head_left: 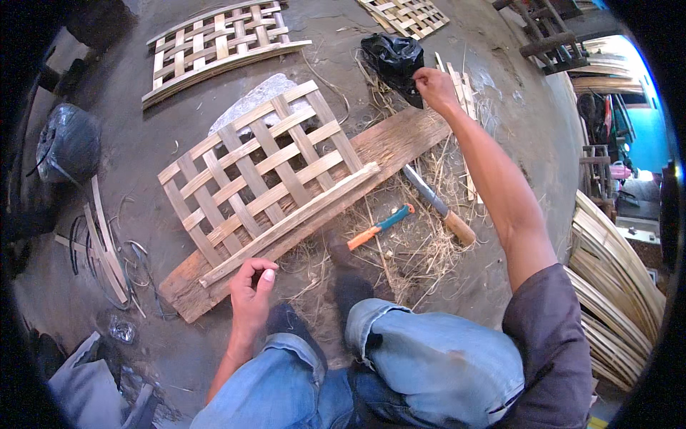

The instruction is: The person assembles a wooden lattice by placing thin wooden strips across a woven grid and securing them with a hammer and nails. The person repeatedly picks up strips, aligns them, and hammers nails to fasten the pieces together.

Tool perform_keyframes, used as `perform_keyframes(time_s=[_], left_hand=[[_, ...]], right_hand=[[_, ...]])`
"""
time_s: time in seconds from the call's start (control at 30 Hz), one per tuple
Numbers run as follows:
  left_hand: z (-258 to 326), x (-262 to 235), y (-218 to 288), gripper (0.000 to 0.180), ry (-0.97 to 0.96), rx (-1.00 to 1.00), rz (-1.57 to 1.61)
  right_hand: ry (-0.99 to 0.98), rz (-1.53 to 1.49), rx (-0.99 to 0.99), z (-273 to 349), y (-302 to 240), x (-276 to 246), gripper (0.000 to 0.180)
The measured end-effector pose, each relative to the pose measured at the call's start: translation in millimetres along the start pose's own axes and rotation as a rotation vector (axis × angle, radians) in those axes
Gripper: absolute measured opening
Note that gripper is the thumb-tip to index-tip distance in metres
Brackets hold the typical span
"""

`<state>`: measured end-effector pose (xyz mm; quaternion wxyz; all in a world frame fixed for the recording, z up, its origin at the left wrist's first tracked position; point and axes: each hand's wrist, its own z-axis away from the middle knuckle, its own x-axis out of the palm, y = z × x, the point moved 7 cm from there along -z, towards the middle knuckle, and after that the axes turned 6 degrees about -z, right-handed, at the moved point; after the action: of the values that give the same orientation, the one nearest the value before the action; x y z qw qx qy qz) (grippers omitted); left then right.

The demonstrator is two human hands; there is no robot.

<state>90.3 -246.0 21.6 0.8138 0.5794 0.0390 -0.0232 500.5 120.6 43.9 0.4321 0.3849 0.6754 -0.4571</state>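
The right arm stretches far forward, nearly straight, and the right hand (434, 86) reaches the black plastic bag (391, 58) lying on the concrete floor (143, 143); its grip is closed on the bag's edge. The left hand (250, 293) hangs low by the left knee, its fingers loosely curled with thumb and forefinger tips pinched together; whether anything sits between them cannot be told. Just ahead of it, a woven bamboo lattice panel (261, 161) lies on a long wooden plank (400, 139) that runs slantwise over the floor. Beside the plank, among straw, lie a large knife with a wooden handle (439, 206) and a small tool with an orange and teal handle (381, 227). Two more lattice panels (218, 43) lie farther off. A dark tied bag (68, 143) sits at the left, and curved bamboo strips (614, 272) are stacked at the right.
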Motion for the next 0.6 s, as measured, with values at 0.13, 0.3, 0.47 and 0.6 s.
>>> perform_keyframes(time_s=[0.13,0.3,0.47,0.6], left_hand=[[-4,3,-10,0.016,-0.017,-0.051,0.023],[-4,2,-19,0.018,-0.019,-0.109,-0.032],[-5,1,-27,0.016,0.005,-0.195,0.012],[-5,-3,-26,0.015,0.083,-0.216,0.009]], right_hand=[[-0.311,0.136,-0.019,-14,-13,49,0.024],[0.007,-0.054,0.159,-46,58,93,0.028],[-0.18,0.551,-0.265,-62,111,142,0.039],[-0.362,0.567,-0.102,-77,82,152,0.046]])
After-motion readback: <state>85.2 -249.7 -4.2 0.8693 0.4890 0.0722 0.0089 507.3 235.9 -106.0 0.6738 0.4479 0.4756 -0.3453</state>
